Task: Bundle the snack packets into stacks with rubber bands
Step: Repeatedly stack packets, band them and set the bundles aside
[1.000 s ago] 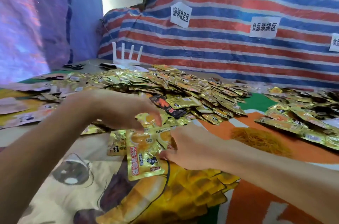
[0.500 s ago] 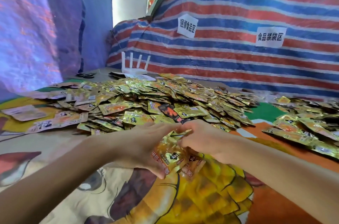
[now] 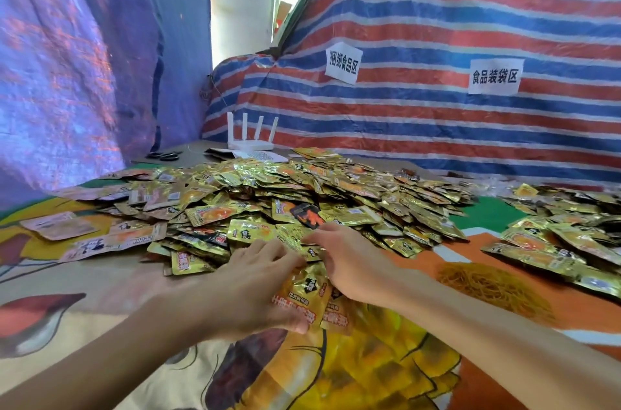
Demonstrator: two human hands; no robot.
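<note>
Head view, read left to right.

Far left: several flat pale packets [image 3: 60, 225] lie loose on the printed cloth [image 3: 111, 359], apart from the main pile.

Left hand [image 3: 258, 288]: closed around a small stack of packets [image 3: 304, 297]. Fingers lie over the top, the thumb comes in from below at the near edge. The stack sits just in front of the person and touches the near edge of the big pile of packets [image 3: 302, 201]. Its long axis runs roughly away from the person, tilted a little.

Right hand [image 3: 349, 261]: seen from the back, right beside the stack, fingers reaching left and forward onto the pile's near edge. The fingertips are blurred, so I cannot tell whether they pinch a packet or only rest on it.

Right of that hand: a loose mound of rubber bands [image 3: 494, 288] on the cloth, near the right forearm and well apart from the left hand. Further right, a 2nd heap of packets [image 3: 571, 241].

Judgement: the stack is being built and no band is visible on it. The key relation is that the bands lie to the right, on the free hand's side. The right hand is the nearer of the 2 to fetch 1 band, which should go across the stack's short axis.
</note>
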